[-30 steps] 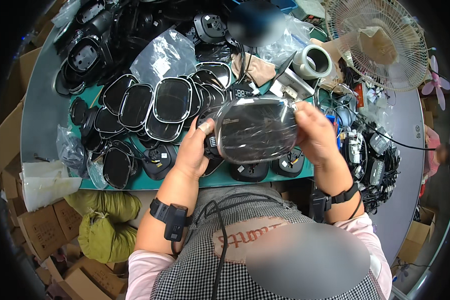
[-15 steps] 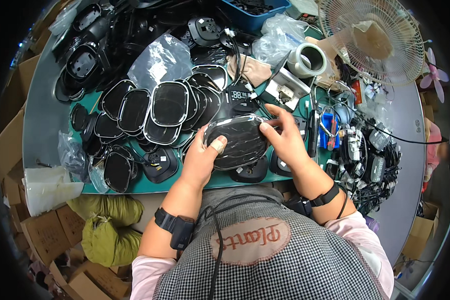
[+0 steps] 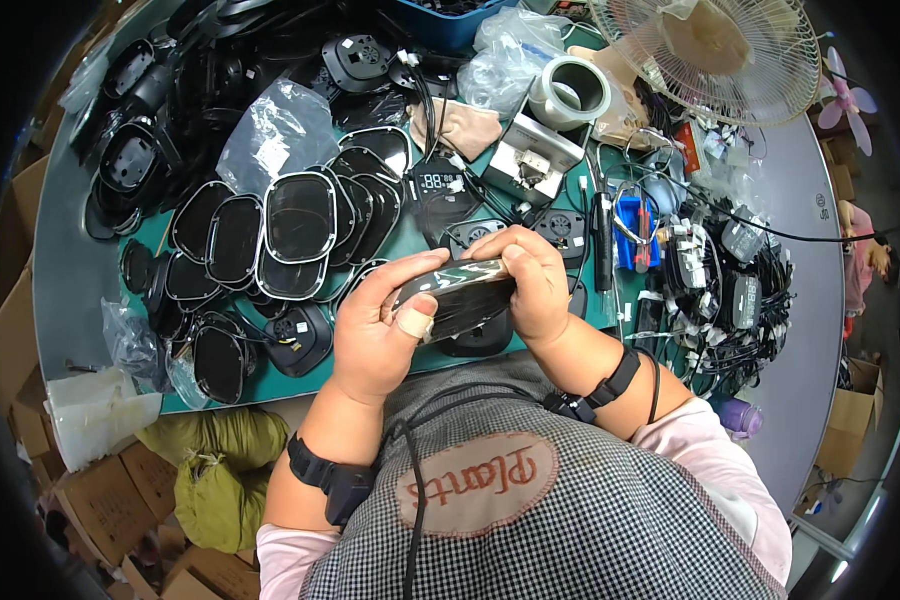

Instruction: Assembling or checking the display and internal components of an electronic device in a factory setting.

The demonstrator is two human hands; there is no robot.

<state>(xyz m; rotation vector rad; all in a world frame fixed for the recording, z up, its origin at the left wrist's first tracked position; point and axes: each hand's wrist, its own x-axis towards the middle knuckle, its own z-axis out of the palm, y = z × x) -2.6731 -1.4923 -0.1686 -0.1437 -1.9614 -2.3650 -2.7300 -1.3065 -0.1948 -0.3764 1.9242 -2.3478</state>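
Observation:
A black, rounded panel with a shiny rim is held up in front of my apron, tilted so its edge shows. My left hand grips its left end, the thumb with a pale wrap lying across the near side. At the other end, my right hand has its fingers curled over the top edge. Behind and below the panel lie black housings, partly hidden by it. To the left is an overlapping pile of similar black panels with pale rims. A small display unit rests just beyond my hands.
A desk fan stands at the back right beside a white roll. Bundled black cables crowd the right side. Clear plastic bags and black housings fill the back left. A blue holder with tools sits right of my hands.
The panel has tipped from showing its broad face to showing its edge. My right fingers have gone from spread to curled around it. The whole view has shifted slightly.

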